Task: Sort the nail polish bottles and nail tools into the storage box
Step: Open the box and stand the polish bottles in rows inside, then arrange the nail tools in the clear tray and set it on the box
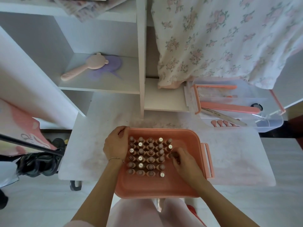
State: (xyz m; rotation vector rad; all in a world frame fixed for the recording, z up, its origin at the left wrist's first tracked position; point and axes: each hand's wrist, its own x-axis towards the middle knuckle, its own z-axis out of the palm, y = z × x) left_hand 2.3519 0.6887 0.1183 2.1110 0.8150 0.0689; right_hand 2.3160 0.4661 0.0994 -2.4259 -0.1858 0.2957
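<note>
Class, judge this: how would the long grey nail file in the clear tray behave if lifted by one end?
The nail file looks thin and long, so probably light and slightly bendy. It rests tilted across the clear tray, so it may slide.

Both forearms are bare from elbow to wrist, with no sleeves reaching the hands. A thin, pale bracelet (116, 158) circles the wrist of the left hand (115, 143), while the right hand (183, 161) shows no ring, watch or band. At the lower edge of the view, the person's lap is covered in smooth light pink clothing (136, 213).
</note>
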